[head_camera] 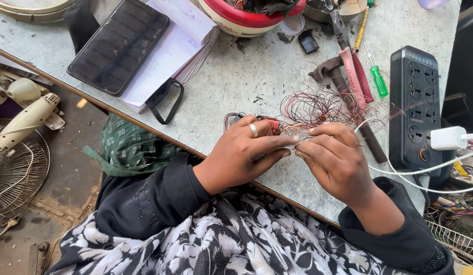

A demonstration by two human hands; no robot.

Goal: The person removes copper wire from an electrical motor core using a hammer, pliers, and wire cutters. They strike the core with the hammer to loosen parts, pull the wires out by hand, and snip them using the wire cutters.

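now, from the head view, the left hand (241,155) with a ring pinches thin copper wire (318,109) near the front edge of the desk (236,76), fingers closed on it. the right hand (336,160) touches it fingertip to fingertip, closed on the same strand. the tangled coil lies just behind the hands. pliers (354,76) and a black power strip (414,109) lie toward the right edge, a phone (119,46) at the back left.

A tangle of thin reddish copper wire (318,109) lies loosely bunched on the grey tabletop (231,81) close to its near edge, loops splaying up and rightward. At its left end sits a tighter, red-wrapped coil (271,124), with strands drawn taut toward the near edge.
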